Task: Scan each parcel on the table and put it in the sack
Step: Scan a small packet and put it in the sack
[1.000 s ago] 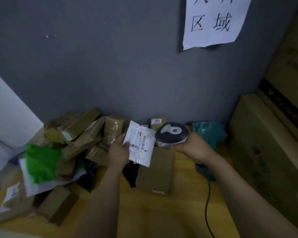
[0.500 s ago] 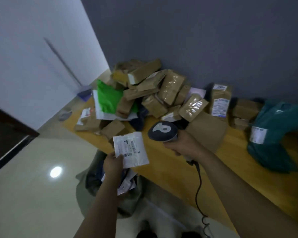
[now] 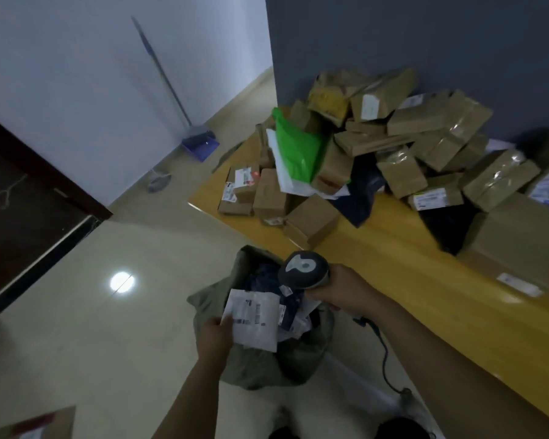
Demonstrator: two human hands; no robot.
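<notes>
My left hand [image 3: 214, 335] grips a flat white parcel [image 3: 255, 318] with a printed label, holding it over the open mouth of the grey-green sack [image 3: 254, 365] on the floor. The sack holds several dark and white parcels. My right hand [image 3: 343, 291] grips the dark barcode scanner [image 3: 303, 269], held above the sack's right side beside the table edge; its cable [image 3: 384, 359] hangs down. A heap of brown cardboard parcels [image 3: 403, 134] and a green bag [image 3: 298, 147] lies on the yellow wooden table [image 3: 403, 258].
A large brown box [image 3: 526, 248] sits at the table's right. A broom and blue dustpan [image 3: 200, 144] lean on the white wall. A dark door [image 3: 23, 213] stands at left. A cardboard box corner [image 3: 38, 426] shows at bottom left. Pale tiled floor surrounds the sack.
My view swung left and down from the table to the floor. My left hand carried the white parcel off the table down over the sack; my right hand followed with the scanner.
</notes>
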